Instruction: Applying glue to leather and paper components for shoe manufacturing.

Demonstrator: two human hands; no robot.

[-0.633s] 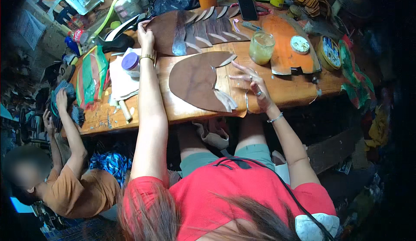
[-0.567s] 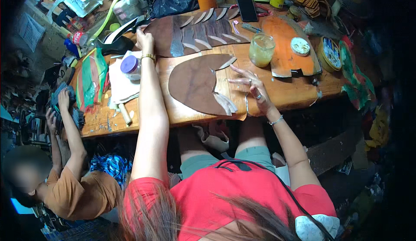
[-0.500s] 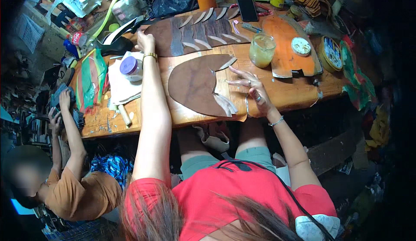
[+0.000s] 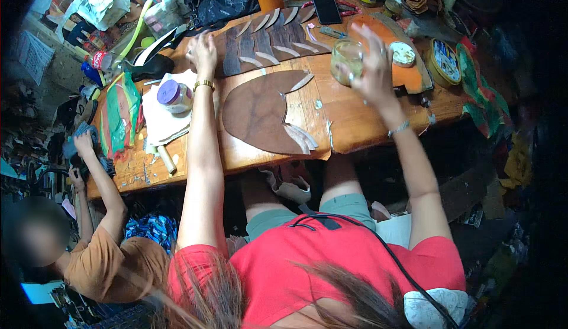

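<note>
My left hand point(image 4: 202, 50) lies flat on a row of brown feather-shaped pieces point(image 4: 266, 39) at the far side of the wooden table point(image 4: 355, 116). It wears a gold bracelet. My right hand point(image 4: 374, 63) is raised with fingers spread, right beside a glass jar of yellowish paste point(image 4: 347, 59); whether it grips the jar is unclear. Between my arms lies a large brown shield-shaped sheet point(image 4: 257, 113) with pale feather strips point(image 4: 300, 137) along its right edge.
A purple-lidded jar point(image 4: 174, 95) stands on white paper point(image 4: 158, 122) to the left. Green and red sheets point(image 4: 121, 116) lie further left. A phone point(image 4: 324, 2), an orange board point(image 4: 393, 36), tins point(image 4: 444, 63) and a black bag point(image 4: 222, 1) crowd the back. Another person point(image 4: 112, 258) crouches lower left.
My right hand has lifted off the edge of the brown sheet and moved up to the glass jar. My left hand stays on the row of pieces.
</note>
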